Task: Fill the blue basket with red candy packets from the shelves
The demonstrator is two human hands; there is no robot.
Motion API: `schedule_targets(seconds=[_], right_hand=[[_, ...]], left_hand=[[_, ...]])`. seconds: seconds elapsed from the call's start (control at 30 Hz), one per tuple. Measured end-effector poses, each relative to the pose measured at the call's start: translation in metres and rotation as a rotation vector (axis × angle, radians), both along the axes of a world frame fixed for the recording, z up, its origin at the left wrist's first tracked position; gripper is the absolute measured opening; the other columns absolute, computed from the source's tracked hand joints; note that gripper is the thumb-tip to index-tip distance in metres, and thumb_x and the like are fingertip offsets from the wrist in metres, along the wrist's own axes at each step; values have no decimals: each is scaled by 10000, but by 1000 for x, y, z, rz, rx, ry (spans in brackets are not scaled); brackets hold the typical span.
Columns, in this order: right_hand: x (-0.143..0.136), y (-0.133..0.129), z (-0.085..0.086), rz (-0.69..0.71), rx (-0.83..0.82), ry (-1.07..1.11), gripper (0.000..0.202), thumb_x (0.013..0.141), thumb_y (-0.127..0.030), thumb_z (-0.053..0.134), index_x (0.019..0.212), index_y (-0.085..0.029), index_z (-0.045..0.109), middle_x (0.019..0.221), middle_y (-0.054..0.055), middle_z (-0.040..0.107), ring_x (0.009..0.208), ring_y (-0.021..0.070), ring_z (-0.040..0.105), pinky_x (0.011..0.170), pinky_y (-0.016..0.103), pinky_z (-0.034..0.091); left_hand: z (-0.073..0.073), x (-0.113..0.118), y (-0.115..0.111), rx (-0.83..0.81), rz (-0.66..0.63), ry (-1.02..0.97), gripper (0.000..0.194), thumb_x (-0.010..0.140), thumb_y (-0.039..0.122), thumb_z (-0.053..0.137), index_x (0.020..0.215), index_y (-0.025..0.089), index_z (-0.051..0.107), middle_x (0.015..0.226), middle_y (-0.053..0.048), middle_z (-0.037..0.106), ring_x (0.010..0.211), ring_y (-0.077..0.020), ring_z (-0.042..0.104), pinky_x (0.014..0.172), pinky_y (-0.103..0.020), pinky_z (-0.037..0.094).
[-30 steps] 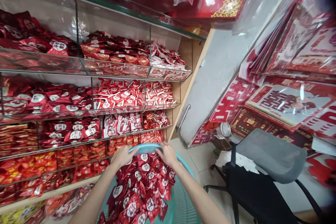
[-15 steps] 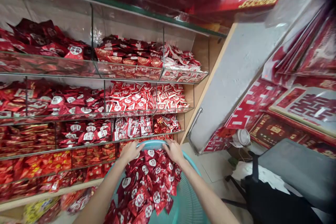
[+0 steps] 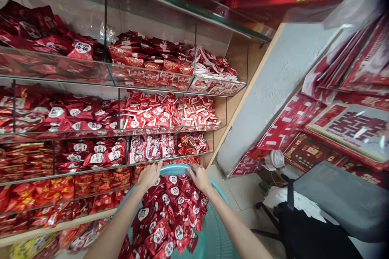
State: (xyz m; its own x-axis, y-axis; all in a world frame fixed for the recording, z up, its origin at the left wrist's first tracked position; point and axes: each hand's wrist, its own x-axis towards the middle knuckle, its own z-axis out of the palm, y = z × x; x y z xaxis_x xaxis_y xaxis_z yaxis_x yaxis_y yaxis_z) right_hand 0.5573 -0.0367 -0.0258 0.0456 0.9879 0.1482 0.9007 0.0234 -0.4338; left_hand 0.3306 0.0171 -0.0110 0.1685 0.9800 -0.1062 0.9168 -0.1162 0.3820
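A round turquoise plastic basket (image 3: 223, 206) sits low in front of me. Heaped inside it are small dark-red foil packets (image 3: 174, 212) with white printed marks. My left hand (image 3: 150, 176) is at the far rim, left of its middle, its fingers partly hidden beyond the edge. On the right of the same rim, my right hand (image 3: 199, 178) has its fingers curled over the edge. Both forearms reach across the basket's sides. Just beyond the hands are the lower compartments of a glass-fronted shelf (image 3: 115, 166) filled with red packets.
Stacked compartments hold more red packets (image 3: 148, 109), and a glass shelf edge (image 3: 182, 6) juts overhead. At right stand a grey wall (image 3: 261, 85), red printed goods (image 3: 352, 129), a grey bin-like item (image 3: 337, 198) and a black bag or cloth (image 3: 306, 230). Tiled floor (image 3: 243, 194) shows between.
The view has shifted slightly closer to the shelves. My left hand's thumb no longer stretches along the rim, and its fingers point more upward. The basket and packets stay nearly in place.
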Motion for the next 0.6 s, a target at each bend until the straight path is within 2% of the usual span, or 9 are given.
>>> schedule_targets(seconds=[0.4,0.6], right_hand=[[20,10,2,26,-1,4,367,895,-382,373,1122,-183,579,1080,76,637,1025,185,561,864,253,372],[20,16,0,25,19,30,357,894,-372,379,1119,-187,585,1089,74,636,1041,176,557,876,241,370]], left_hand=[[-10,18,11,-10,66,-61,795,823,598,-2,825,145,652,932,-198,680,903,-328,627,756,-423,444],[-10,17,16,-5,53,-59,781,828,588,3,783,149,648,907,-197,683,904,-324,628,769,-414,444]])
